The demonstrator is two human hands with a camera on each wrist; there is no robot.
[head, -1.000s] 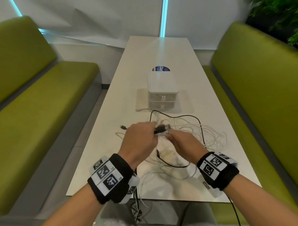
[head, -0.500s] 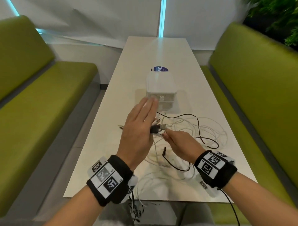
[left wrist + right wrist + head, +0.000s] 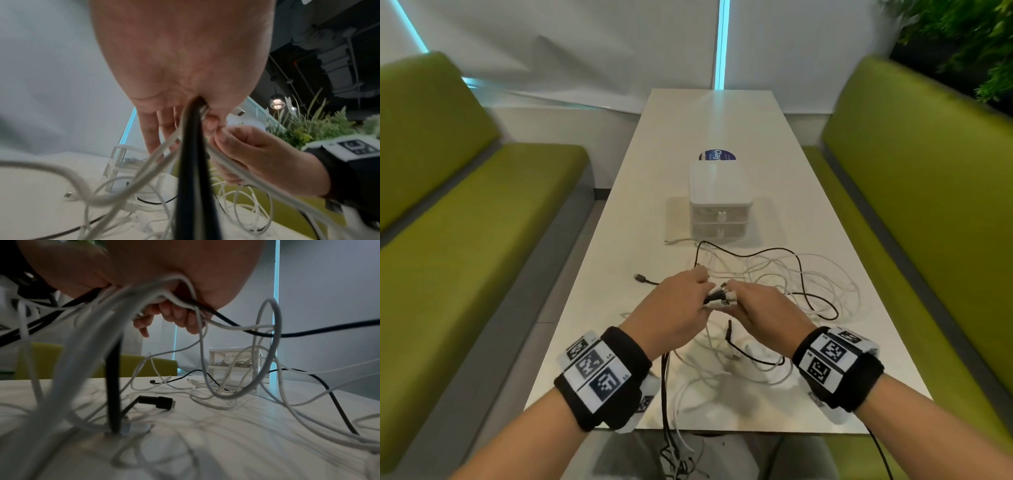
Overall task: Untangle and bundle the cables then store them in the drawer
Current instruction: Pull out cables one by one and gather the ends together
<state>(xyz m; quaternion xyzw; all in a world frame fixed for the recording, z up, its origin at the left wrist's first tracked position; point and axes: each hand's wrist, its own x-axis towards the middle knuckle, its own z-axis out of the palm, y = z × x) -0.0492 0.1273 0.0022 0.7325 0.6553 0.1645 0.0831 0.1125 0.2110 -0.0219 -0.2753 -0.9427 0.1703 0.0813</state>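
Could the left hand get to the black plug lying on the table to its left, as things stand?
Probably yes, once freed: the table between the left hand and the black plug is bare, but that hand is gripping a bunch of cable ends together with the right hand.

A long white desk (image 3: 722, 113) stands between two green benches (image 3: 465, 240); beyond it, white walls (image 3: 585, 44), with plants (image 3: 969, 37) right.

cables (image 3: 763, 274): white, black, tangled, on table | drawer (image 3: 720, 221): shut
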